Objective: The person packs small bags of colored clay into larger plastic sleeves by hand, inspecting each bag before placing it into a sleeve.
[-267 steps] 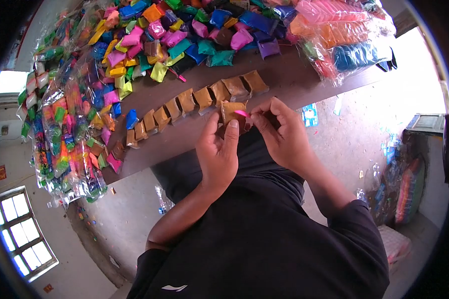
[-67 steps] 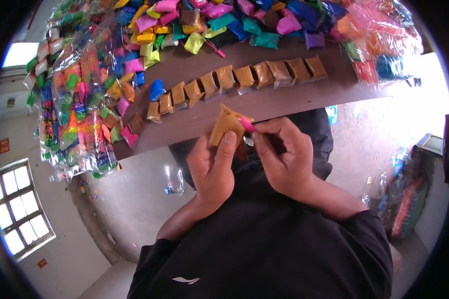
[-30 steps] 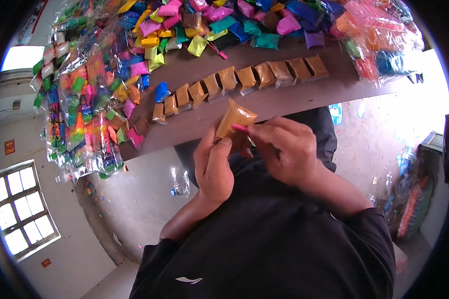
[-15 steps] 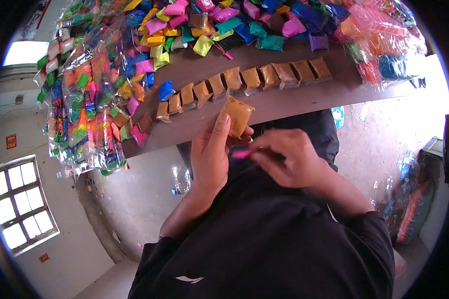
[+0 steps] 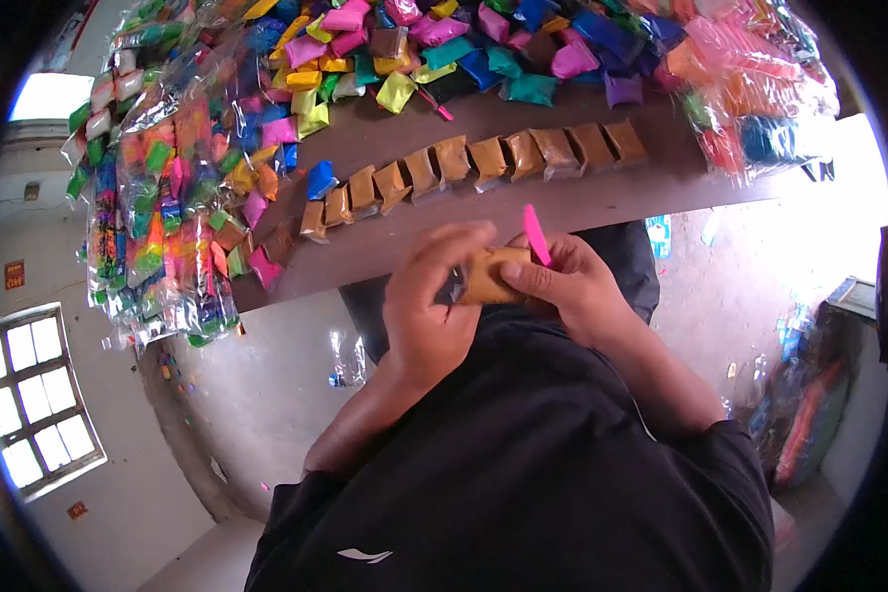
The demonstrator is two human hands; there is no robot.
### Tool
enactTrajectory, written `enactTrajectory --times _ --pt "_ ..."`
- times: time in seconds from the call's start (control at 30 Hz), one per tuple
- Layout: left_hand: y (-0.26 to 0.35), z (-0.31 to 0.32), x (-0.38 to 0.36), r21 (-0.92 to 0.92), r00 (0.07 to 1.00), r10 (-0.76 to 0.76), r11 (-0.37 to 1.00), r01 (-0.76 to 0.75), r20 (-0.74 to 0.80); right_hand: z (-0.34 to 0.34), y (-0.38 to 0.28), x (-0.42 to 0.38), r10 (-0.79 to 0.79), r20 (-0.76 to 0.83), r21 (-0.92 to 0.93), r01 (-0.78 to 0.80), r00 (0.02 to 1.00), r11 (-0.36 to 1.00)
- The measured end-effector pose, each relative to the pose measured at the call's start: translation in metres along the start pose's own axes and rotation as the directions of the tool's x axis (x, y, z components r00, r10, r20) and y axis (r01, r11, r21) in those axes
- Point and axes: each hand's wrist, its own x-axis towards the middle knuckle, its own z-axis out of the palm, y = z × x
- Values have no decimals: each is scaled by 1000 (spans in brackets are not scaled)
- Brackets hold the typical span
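the left hand [image 5: 427,296] curls at a brown packet [image 5: 488,280], but its grip i cannot tell. this packet, near the table [image 5: 331,264], is clamped by the right hand [image 5: 587,291], also holding a pink tool [image 5: 536,237]; the step seems repositioning, and the next move needs steady fingers.

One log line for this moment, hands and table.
left hand: blurred, beside brown packet | right hand: holding it and pink tool | table: row of brown packets, blue packet near one end
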Motion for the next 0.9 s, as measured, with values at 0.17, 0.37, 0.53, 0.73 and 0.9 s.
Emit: enactTrajectory --times 0.17,0.37,0.53,0.73,0.9 --pt "-2 1 -10 -727 891 -453 600 333 34 1 11 -3 -105 -72 190 117 992 975" --pt "12 16 -10 -722 911 -407 612 322 62 15 22 -3 -214 -108 52 221 971 974" --pt "15 12 -2 -825 859 -500 438 357 107 11 32 -4 -190 -113 11 192 975 981" --pt "7 5 2 -814 833 -552 473 337 24 -6 45 0 -260 -262 -159 224 929 961" --pt "4 0 3 -727 829 -549 527 441 105 1 29 -3 -294 -221 -109 277 930 955"
